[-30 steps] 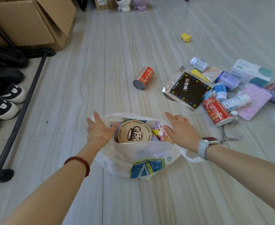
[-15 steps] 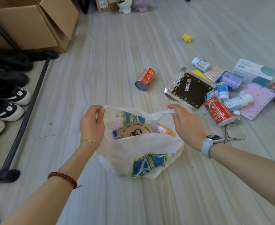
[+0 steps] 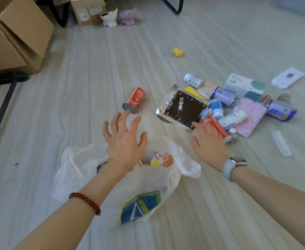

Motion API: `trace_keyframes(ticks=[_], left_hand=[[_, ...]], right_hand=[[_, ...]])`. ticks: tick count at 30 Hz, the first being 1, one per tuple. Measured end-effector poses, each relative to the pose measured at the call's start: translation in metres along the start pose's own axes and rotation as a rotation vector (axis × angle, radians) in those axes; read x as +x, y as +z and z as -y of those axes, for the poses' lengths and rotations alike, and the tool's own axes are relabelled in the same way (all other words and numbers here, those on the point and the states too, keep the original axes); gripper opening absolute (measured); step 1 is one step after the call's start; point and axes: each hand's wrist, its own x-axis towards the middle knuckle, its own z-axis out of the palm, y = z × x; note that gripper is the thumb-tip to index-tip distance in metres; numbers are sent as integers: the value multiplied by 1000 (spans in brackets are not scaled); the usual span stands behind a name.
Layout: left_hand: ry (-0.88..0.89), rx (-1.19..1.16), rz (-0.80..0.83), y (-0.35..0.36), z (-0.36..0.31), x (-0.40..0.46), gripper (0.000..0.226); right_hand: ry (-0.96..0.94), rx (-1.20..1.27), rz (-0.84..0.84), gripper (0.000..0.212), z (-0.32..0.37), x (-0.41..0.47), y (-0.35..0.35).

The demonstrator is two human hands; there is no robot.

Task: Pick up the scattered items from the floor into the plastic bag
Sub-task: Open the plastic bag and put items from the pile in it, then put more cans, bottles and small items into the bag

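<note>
The white plastic bag (image 3: 144,184) with a blue logo lies slack on the floor, a small pink and yellow toy (image 3: 161,159) showing at its mouth. My left hand (image 3: 124,139) hovers above the bag, fingers spread, just short of a red can (image 3: 134,99) lying on its side. My right hand (image 3: 209,143) is open too, its fingers resting on a second red can (image 3: 215,126) beside a black foil pouch (image 3: 182,109). Neither hand holds anything.
A heap of bottles, a pink notebook (image 3: 251,118), a mask box (image 3: 245,85) and a blue pack (image 3: 281,110) lies at right. A yellow toy (image 3: 178,52) sits farther off. Cardboard boxes (image 3: 16,35) stand at the far left, shoes beside them.
Both hands have let go of the bag's rim and moved forward toward the cans. The bag has sagged flat. The view has shifted closer to the heap.
</note>
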Motion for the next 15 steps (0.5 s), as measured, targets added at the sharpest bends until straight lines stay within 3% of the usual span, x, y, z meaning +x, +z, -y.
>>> trace_keyframes(ticks=[5, 11, 15], left_hand=[[12, -50, 114, 50, -42, 43, 47], [82, -54, 329, 114, -74, 94, 58], [135, -4, 464, 159, -107, 115, 74]], right_hand=[[370, -56, 7, 67, -55, 29, 17], [362, -236, 3, 81, -95, 40, 57], [436, -63, -77, 75, -108, 45, 66]])
